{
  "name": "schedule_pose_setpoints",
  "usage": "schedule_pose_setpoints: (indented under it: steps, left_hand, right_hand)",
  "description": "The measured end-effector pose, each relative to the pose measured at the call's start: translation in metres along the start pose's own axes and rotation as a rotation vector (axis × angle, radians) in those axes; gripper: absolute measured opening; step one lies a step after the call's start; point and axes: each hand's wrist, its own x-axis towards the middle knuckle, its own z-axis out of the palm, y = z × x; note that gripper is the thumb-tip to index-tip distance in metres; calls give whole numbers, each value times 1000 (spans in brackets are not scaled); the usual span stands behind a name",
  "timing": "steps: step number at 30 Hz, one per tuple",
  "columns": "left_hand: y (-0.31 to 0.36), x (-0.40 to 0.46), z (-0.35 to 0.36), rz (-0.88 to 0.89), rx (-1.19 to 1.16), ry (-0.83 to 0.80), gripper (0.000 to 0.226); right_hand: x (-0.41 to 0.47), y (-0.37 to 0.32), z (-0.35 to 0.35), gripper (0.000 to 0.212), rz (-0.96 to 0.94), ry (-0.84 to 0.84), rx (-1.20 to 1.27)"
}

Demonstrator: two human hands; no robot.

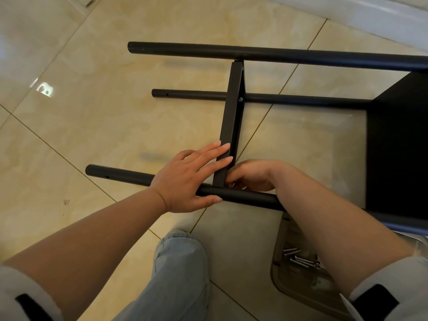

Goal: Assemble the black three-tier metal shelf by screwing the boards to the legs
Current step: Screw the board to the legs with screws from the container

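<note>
The black shelf lies on its side on the tiled floor. Three round legs run left to right: a far leg (254, 53), a middle leg (196, 95) and a near leg (120, 174). A middle board (231, 107) stands on edge between the legs, with a screw (240, 99) showing on its right face. Another board (398, 144) is at the right edge. My left hand (187, 179) lies with straight fingers on the middle board's edge, its thumb under the near leg. My right hand (252, 173) is curled behind the board's lower end; what it holds is hidden.
A shallow tray (298, 286) with several silver screws (301, 259) sits on the floor under my right forearm. My knee in blue jeans (178, 262) is at the bottom centre. A white baseboard (370, 17) runs along the top right.
</note>
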Motion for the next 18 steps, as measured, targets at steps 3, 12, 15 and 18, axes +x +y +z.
schedule_pose_setpoints:
  steps: [3, 12, 15, 18]
  left_hand:
    - [0, 0, 0, 4, 3, 2, 74]
    - [0, 0, -1, 2, -4, 4, 74]
    - [0, 1, -1, 2, -6, 6, 74]
    - [0, 1, -1, 6, -8, 7, 73]
  right_hand:
    - [-1, 0, 0, 31, -5, 0, 12]
    - [-1, 0, 0, 29, -10, 0, 23]
    - [-1, 0, 0, 23, -19, 4, 51]
    - [-1, 0, 0, 30, -9, 12, 17]
